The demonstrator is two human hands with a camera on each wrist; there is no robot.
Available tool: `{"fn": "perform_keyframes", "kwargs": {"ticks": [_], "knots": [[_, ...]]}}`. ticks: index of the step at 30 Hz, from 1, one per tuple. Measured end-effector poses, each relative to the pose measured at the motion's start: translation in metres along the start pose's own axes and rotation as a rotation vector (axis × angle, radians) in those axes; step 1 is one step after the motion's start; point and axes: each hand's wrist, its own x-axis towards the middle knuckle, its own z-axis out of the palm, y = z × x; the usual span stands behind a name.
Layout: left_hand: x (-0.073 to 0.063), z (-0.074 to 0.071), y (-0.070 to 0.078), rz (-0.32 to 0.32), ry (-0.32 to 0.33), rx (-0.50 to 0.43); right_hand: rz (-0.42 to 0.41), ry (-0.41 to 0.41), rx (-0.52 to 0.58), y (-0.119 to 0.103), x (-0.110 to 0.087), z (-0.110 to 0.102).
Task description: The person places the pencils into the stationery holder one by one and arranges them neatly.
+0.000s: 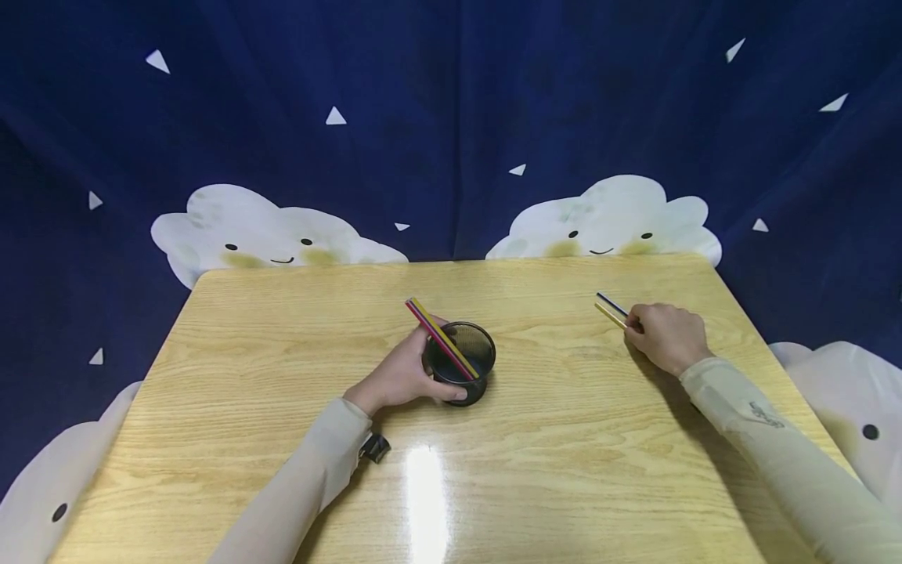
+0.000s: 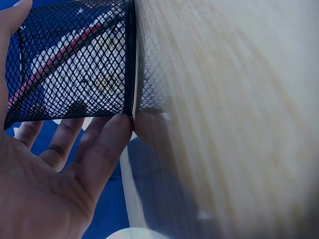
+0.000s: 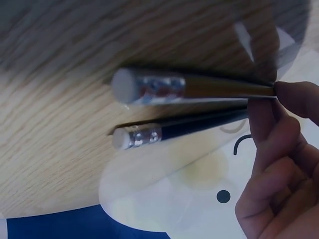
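My left hand grips a black mesh pencil cup near the middle of the table, thumb on the near side. Several pencils, red and yellow among them, lean out of the cup toward the far left. In the left wrist view the fingers lie along the cup's mesh wall. Over at the right, my right hand pinches a yellow pencil between thumb and finger. A dark blue pencil runs beside it to the same fingers; its held part is hidden. Both show white eraser ends.
The wooden table has a glossy light reflection near its front. A dark blue curtain with white clouds hangs behind it. A small black device sits at the left wrist.
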Motion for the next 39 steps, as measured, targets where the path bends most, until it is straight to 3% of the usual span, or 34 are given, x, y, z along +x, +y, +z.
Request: {"fn": "perform_keyframes", "kwargs": {"ticks": [14, 32, 39], "knots": [[-0.001, 0.001, -0.003, -0.001, -0.008, -0.012, -0.026, 0.029, 0.032, -0.017, -0.006, 0.0], [0.0, 0.001, -0.002, 0.004, -0.009, -0.006, -0.11, 0.127, 0.158, -0.073, -0.007, -0.021], [0.0, 0.002, -0.002, -0.003, -0.014, -0.028, -0.195, 0.204, 0.238, -0.095, -0.006, -0.029]]}}
